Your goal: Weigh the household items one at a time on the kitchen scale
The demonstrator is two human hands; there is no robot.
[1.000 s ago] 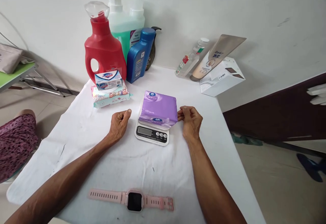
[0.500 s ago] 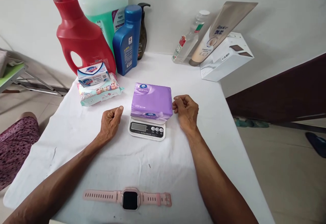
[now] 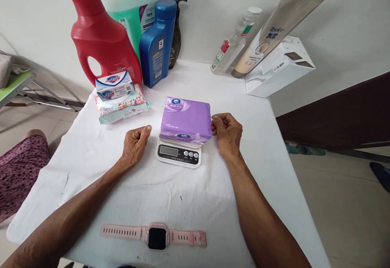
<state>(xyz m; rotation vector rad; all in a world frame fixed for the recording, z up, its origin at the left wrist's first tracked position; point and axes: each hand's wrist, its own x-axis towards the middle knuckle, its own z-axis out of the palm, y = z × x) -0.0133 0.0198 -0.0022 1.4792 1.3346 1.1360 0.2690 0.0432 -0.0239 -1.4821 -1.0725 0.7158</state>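
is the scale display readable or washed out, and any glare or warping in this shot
Head view: the scale display shows as a flat grey panel, with no digits legible at this size. Light is soft and even, with only faint shadows under the purple pack and both hands; no hard glare. The wide lens bends the edges, so the red jug and white box lean outward. Focus is sharp throughout.

tissue pack [image 3: 185, 119] on scale [image 3: 178, 155], hands flanking.

**Soft, even daylight, wide-angle bend**

We see a bright, diffuse scene with only faint shadows under the forearms on the white tablecloth [image 3: 170, 195]. Focus is sharp throughout (no motion blur), while the wall edge and bottles bow outward toward the frame's borders.
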